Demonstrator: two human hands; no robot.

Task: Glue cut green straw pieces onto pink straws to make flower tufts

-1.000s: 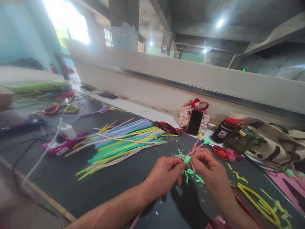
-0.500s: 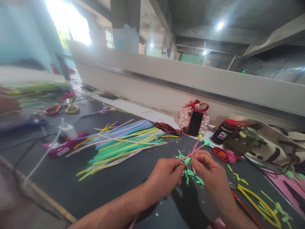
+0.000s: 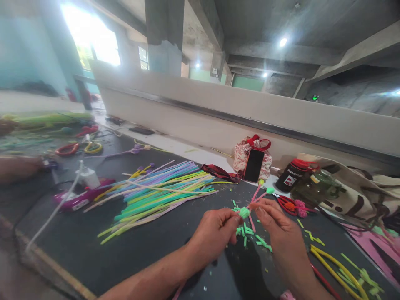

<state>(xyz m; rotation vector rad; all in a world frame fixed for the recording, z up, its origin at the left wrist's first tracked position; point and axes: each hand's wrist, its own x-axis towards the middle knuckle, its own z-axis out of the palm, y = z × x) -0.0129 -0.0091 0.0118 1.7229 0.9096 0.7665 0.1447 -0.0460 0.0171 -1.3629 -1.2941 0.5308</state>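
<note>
My left hand [image 3: 215, 233] and my right hand [image 3: 279, 233] meet over a dark table [image 3: 131, 250], fingers pinched together. Between the fingertips is a small green ball [image 3: 244, 213] on thin pink stems [image 3: 254, 196] that fan upward, two of them tipped with small green and yellow balls. Both hands pinch this little stemmed piece. Short green cut bits [image 3: 253, 235] lie scattered right below the hands.
A spread pile of long pastel sticks [image 3: 156, 189] lies to the left. A pink glue gun with a white cable [image 3: 78, 193] sits farther left. Behind are a phone [image 3: 253, 165] against a patterned bag, a dark bottle [image 3: 292, 175], red scissors [image 3: 289, 204], and yellow and red loops [image 3: 337, 262] at right.
The hands have drawn slightly apart and the green ball now shows clearly between the fingertips. The view has tilted down a little.
</note>
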